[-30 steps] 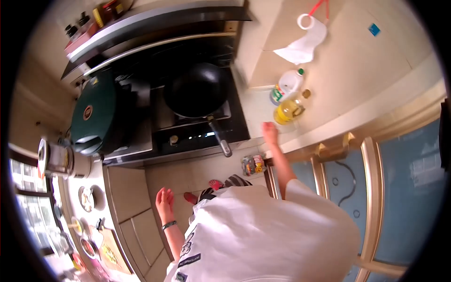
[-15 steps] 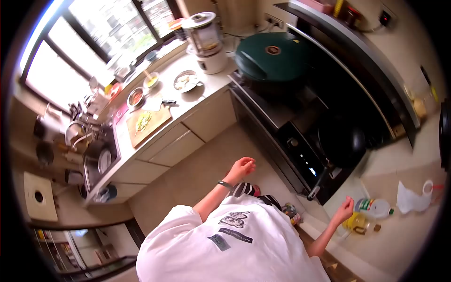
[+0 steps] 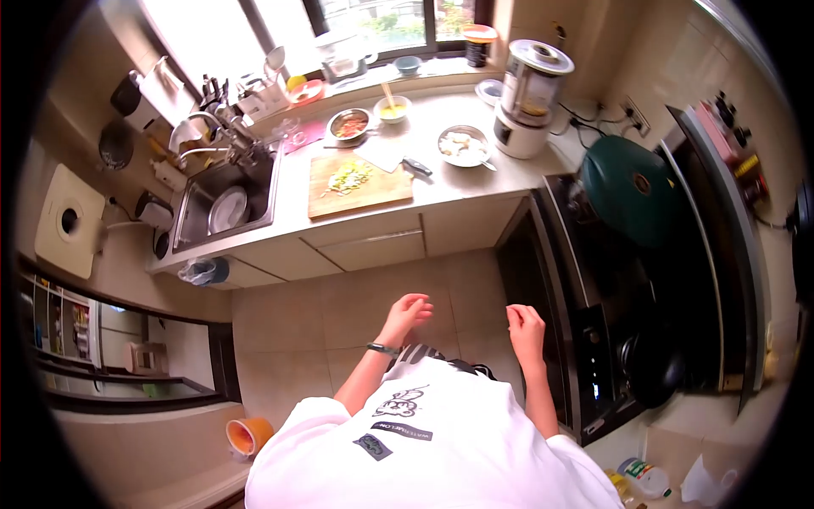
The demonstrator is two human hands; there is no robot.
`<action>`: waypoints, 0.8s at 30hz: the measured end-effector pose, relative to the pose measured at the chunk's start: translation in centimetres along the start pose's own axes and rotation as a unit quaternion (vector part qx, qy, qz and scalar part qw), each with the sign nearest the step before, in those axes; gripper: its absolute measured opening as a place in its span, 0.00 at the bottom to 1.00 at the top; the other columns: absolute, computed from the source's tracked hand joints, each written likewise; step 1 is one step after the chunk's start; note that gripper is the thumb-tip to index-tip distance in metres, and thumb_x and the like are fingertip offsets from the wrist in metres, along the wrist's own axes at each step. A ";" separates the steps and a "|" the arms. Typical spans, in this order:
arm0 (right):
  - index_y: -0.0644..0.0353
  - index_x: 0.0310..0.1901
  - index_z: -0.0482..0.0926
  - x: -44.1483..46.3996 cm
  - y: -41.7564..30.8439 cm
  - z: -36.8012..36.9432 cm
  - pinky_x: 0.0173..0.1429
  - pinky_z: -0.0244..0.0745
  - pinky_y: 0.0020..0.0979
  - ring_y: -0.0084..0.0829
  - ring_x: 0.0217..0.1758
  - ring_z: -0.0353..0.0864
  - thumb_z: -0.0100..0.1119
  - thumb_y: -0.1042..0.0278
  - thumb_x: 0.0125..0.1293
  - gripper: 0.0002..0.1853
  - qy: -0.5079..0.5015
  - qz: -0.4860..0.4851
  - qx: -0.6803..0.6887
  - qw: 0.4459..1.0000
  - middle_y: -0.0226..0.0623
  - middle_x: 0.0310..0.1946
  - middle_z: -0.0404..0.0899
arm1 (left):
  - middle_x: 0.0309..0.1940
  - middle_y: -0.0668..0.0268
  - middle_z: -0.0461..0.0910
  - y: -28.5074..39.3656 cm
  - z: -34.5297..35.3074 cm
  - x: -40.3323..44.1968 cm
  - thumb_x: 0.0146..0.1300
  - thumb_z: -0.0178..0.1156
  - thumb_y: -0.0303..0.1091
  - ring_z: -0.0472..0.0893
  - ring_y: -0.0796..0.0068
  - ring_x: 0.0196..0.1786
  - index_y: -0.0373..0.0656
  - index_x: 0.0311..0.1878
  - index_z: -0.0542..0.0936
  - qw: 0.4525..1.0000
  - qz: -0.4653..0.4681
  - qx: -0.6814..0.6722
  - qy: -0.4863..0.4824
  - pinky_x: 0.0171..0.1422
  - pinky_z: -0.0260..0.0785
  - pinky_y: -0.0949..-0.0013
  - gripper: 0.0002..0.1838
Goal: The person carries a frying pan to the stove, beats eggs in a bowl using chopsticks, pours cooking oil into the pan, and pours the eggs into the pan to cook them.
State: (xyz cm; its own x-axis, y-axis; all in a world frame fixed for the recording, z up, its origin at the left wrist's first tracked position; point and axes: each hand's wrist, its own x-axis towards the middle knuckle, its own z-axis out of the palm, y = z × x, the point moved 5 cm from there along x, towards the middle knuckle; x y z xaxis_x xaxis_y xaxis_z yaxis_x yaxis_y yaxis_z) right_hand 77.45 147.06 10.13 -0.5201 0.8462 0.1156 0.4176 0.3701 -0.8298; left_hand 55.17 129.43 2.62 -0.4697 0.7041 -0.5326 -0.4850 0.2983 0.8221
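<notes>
I can make out one word from here: "WATERMELON", on the dark strip (image 3: 402, 431) across the white shirt (image 3: 441, 467). The patch (image 3: 373, 446) below defeats me, and the lit display (image 3: 596, 390) on the stove (image 3: 607, 363), the bottle label (image 3: 632, 467) and the round badge (image 3: 642, 182) stay too small to read.

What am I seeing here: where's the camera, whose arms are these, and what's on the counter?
No robot: these are a person's bare hands. The camera sits on that person's head, looking forward and down, so the white T-shirt shows from above. The left hand, a dark bracelet at its wrist, and the right hand are in midair; neither appears to hold anything. On the countertop ahead, chopped vegetables lie on a wooden cutting board, with a knife by its far right corner. Nearby stand a bowl of reddish food, a bowl with yellow contents and a blender.
</notes>
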 end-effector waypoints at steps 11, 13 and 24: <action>0.65 0.39 0.81 13.4 -6.6 22.1 0.30 0.76 0.27 0.27 0.22 0.80 0.55 0.73 0.64 0.07 -0.153 -0.022 0.032 0.988 0.39 0.28 0.81 | 0.43 0.66 0.81 4.6 -24.8 -0.7 0.72 0.50 0.38 0.80 0.83 0.39 0.43 0.54 0.75 0.970 0.028 -0.086 0.224 0.40 0.72 0.81 0.13; 0.65 0.37 0.82 15.7 -8.1 24.9 0.30 0.76 0.26 0.26 0.22 0.81 0.55 0.73 0.64 0.06 -0.167 -0.048 0.028 0.984 0.39 0.28 0.81 | 0.43 0.66 0.81 5.6 -27.2 -0.8 0.72 0.50 0.38 0.80 0.83 0.39 0.43 0.54 0.75 0.965 0.027 -0.097 0.242 0.40 0.72 0.81 0.13; 0.64 0.19 0.80 30.6 -18.2 42.1 0.31 0.70 0.32 0.34 0.22 0.78 0.51 0.48 0.69 0.28 -0.272 -0.113 0.050 0.954 0.39 0.16 0.77 | 0.44 0.66 0.81 10.6 -35.5 3.4 0.73 0.48 0.37 0.81 0.81 0.42 0.44 0.55 0.74 0.912 0.102 -0.213 0.336 0.43 0.73 0.79 0.13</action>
State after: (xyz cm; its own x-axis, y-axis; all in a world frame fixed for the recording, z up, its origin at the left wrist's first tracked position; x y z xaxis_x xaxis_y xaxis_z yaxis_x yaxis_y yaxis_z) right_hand 22.60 150.04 5.85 -0.9101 0.4138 0.0204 0.1887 0.4579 -0.8687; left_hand 22.25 112.09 2.40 -0.8585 0.1210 -0.4983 -0.5125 -0.1729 0.8411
